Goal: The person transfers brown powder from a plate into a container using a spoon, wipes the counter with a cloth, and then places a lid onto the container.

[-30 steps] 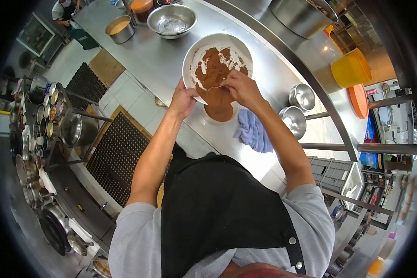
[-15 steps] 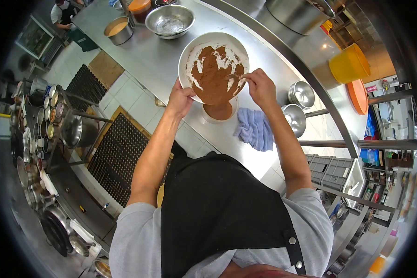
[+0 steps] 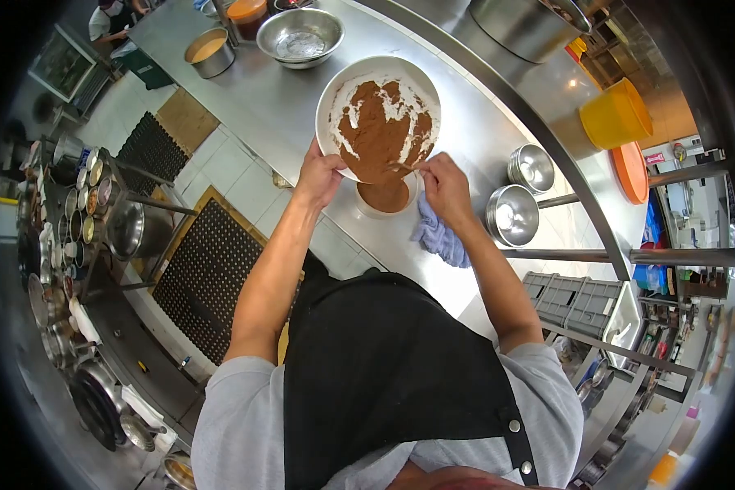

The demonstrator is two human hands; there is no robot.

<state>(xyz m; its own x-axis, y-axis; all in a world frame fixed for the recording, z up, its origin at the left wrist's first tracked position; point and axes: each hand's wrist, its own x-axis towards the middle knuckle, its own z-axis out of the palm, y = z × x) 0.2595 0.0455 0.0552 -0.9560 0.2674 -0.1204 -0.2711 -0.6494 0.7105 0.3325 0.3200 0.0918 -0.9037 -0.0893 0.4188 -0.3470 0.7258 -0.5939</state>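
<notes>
My left hand (image 3: 320, 177) grips the near left rim of a white bowl (image 3: 325, 122), tilted toward me. Brown powder (image 3: 381, 135) covers much of its inside, with white powder (image 3: 415, 100) streaked through it. Between the closed fingers of my right hand (image 3: 445, 184) is a small metal utensil, apparently a spoon (image 3: 402, 167), its head at the brown powder near the bowl's lower edge. Below that edge stands a smaller white tub (image 3: 412, 196) with brown powder inside, partly hidden by the bowl. A blue cloth (image 3: 441, 237) lies beside the tub, under my right forearm.
On the steel table (image 3: 253, 110) stand a metal bowl (image 3: 300, 37) and a round pan (image 3: 210, 53) with tan contents. Stacked metal bowls (image 3: 514, 214) are to the right, below a shelf rail (image 3: 539, 106). Another person (image 3: 110, 24) works at the far left.
My right hand has moved down and left, drawing the spoon through the powder toward the bowl's lower edge. The left hand and bowl have barely moved.
</notes>
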